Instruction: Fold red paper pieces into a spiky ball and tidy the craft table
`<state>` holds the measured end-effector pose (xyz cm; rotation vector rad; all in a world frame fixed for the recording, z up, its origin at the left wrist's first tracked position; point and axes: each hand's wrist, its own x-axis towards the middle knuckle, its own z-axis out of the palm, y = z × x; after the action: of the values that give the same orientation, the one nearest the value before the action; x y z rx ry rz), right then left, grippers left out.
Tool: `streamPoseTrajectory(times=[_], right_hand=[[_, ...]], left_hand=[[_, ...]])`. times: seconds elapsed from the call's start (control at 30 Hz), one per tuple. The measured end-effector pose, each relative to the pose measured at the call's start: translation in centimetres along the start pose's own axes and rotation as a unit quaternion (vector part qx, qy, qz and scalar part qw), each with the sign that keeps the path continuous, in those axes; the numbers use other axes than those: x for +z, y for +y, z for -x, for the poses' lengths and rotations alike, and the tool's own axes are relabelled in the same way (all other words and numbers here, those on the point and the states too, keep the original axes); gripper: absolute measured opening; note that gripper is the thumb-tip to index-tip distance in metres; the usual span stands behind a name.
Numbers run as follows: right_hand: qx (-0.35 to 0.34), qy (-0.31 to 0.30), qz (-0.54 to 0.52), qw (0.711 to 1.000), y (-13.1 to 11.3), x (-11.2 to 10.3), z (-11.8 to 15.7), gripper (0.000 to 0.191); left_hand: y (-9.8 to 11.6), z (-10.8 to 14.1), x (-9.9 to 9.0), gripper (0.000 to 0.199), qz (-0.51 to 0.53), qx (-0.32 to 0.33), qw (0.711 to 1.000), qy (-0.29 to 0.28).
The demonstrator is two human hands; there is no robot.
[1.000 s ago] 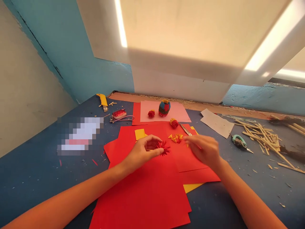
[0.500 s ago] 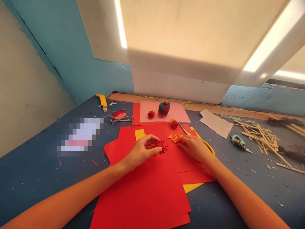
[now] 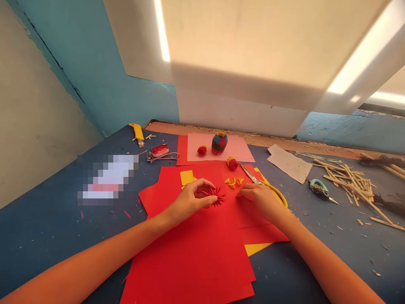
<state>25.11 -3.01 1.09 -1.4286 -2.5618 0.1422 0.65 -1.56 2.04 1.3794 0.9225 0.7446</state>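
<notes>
A spiky red paper ring [image 3: 216, 196] is pinched by the left hand [image 3: 189, 199]. The right hand [image 3: 260, 197] is curled beside it; whether anything is held cannot be told.

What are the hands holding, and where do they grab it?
The left hand pinches the spiky red paper piece at its left edge, thumb and fingers around it. The right hand rests on the red paper; whether it holds anything cannot be told.

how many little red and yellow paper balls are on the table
2. One ball sits on the pink sheet, left of the striped paper figure. The other ball lies on the red paper, nearer the hands. None seems hidden.
</notes>
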Motion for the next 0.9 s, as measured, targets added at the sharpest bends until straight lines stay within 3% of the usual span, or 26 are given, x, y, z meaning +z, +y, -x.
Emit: streamPoseTrajectory(times=[0.13, 0.37, 0.57, 0.9], right_hand=[[-0.031, -0.048, 0.012, 0.998, 0.0, -0.4, 0.2, 0.029], [-0.018, -0.084, -0.036, 0.996, 0.6, -1.5, 0.0, 0.031], [-0.025, -0.072, 0.037, 0.996, 0.5, -1.3, -0.2, 0.028], [-0.037, -0.047, 0.020, 0.998, 0.4, -0.4, 0.2, 0.031]], left_hand=[[-0.1, -0.1, -0.1, 0.027, 0.001, 0.002, 1.000, -0.002], [-0.1, -0.1, -0.1, 0.027, 0.002, -0.008, 1.000, -0.010], [0.2, 0.0, -0.1, 0.027, 0.017, -0.009, 1.000, -0.010], [0.2, 0.2, 0.0, 0.028, 0.110, 0.003, 0.994, -0.007]])
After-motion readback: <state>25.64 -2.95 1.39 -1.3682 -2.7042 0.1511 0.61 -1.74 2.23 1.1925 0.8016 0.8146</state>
